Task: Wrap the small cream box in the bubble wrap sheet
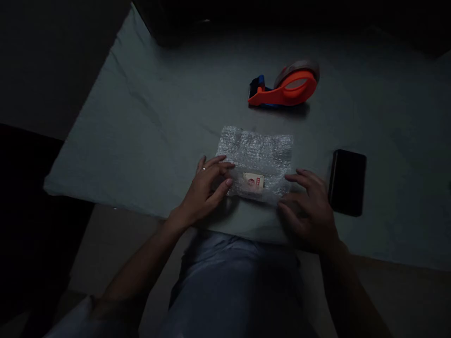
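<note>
A sheet of clear bubble wrap (260, 149) lies near the table's front edge. On its lower part sits a small pale card-like item (251, 181) with red print, seemingly under a layer of the wrap. My left hand (209, 184), with a ring on one finger, rests on the wrap's left side, thumb and fingers apart. At the lower right corner, my right hand (310, 206) has its thumb and a finger close together on the wrap's edge, while its index finger stretches along the right side. Dim light hides fine detail.
Beyond the wrap stands an orange and blue tape dispenser (294, 91) with a roll of tape. A black rectangular object (348, 183), perhaps a phone or case, lies right of my right hand. A pale, creased cloth-like cover (141, 141) spreads over the table.
</note>
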`<state>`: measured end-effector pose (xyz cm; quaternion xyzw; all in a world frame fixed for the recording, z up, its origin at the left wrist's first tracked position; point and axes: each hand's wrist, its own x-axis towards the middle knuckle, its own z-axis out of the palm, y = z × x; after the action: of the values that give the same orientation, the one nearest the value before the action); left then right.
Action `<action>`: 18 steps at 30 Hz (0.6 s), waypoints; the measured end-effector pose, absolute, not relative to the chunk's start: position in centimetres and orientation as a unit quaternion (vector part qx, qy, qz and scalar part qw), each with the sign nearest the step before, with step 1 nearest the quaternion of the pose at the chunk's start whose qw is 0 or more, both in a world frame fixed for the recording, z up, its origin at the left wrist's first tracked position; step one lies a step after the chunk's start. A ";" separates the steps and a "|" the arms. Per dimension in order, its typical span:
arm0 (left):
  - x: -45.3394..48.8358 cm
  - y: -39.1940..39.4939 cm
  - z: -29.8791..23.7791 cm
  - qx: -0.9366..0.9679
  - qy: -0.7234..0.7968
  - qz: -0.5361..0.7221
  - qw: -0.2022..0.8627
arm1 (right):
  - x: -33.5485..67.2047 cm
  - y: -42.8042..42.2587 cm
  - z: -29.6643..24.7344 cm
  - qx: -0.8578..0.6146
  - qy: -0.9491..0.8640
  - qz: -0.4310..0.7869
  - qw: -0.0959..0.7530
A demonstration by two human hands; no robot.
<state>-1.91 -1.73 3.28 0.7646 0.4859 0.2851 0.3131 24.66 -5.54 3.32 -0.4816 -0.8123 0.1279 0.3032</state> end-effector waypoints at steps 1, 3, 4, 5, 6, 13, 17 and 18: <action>-2.1 -2.0 3.6 0.760 0.466 0.306 0.335 | 24.9 -6.1 3.4 -0.464 -0.820 0.143 0.304; -2.6 -2.7 4.2 0.749 0.445 0.323 0.369 | 25.2 -7.3 3.2 -0.435 -0.832 0.185 0.292; -2.8 -3.0 4.4 0.748 0.446 0.311 0.381 | 25.3 -7.9 3.1 -0.424 -0.836 0.205 0.280; -3.0 -3.5 4.5 0.750 0.454 0.284 0.387 | 25.3 -8.3 2.8 -0.419 -0.840 0.219 0.265; -3.1 -3.9 4.6 0.759 0.466 0.244 0.383 | 25.2 -8.7 2.6 -0.420 -0.844 0.224 0.249; -0.2 -6.7 4.2 0.870 0.377 0.139 0.284 | 24.3 -8.5 2.4 -0.468 -0.851 0.186 0.147; 1.9 -7.3 2.8 0.905 0.293 0.144 0.274 | 23.7 -7.0 3.2 -0.488 -0.832 0.165 0.203; 2.2 -7.4 2.4 0.911 0.286 0.135 0.264 | 23.4 -6.5 3.3 -0.497 -0.822 0.157 0.230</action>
<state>2.22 -7.43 2.42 0.9112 0.2862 0.1345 0.2640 23.41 -6.53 3.30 -0.4973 -0.8216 0.1573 0.2301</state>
